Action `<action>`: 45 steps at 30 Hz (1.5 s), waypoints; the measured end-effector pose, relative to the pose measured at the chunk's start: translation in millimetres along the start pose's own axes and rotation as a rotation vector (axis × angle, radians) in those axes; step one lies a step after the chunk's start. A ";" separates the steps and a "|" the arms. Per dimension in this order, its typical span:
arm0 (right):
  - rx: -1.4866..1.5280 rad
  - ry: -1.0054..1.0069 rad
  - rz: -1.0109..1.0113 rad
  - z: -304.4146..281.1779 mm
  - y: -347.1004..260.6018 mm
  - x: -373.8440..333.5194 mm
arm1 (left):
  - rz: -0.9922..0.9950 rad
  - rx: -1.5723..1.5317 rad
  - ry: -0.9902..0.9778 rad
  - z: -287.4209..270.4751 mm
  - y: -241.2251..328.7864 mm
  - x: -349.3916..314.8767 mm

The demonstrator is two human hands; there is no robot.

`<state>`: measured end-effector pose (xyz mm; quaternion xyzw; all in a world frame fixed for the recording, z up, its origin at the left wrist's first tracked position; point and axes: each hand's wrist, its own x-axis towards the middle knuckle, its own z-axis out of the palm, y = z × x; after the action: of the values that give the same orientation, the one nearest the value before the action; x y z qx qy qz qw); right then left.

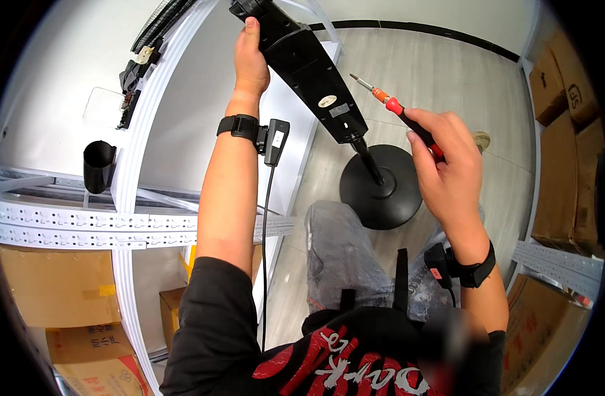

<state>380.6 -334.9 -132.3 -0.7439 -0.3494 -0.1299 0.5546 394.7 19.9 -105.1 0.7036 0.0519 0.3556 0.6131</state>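
A long black stand fan body [309, 72] leans up and to the left from a short pole [366, 158]. The pole rises from a round black base [375, 204] on the floor in front of my legs. My left hand [251, 63] is closed on the upper end of the body, thumb on top and the other fingers hidden behind it. In my right hand [451, 155] is a screwdriver [395, 104] with a red and black handle. Its tip points up and left, apart from the fan body.
On the white shelf at the left stand a black curved cover [99, 166], a small circuit board [126, 109] and a black fan grille [160, 26]. Cardboard boxes [58, 284] fill the lower left shelf. More cardboard boxes [556, 185] are stacked along the right. A cable [265, 231] hangs from my left wrist.
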 end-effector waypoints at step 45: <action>0.181 -0.057 0.306 49.7 19.4 -5.3 | -0.069 0.260 -0.044 -8.7 -13.1 24.0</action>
<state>380.0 -294.1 -167.1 -0.7389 -0.2577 0.0091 0.6225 412.4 42.4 -106.4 0.7825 0.1085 0.3092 0.5295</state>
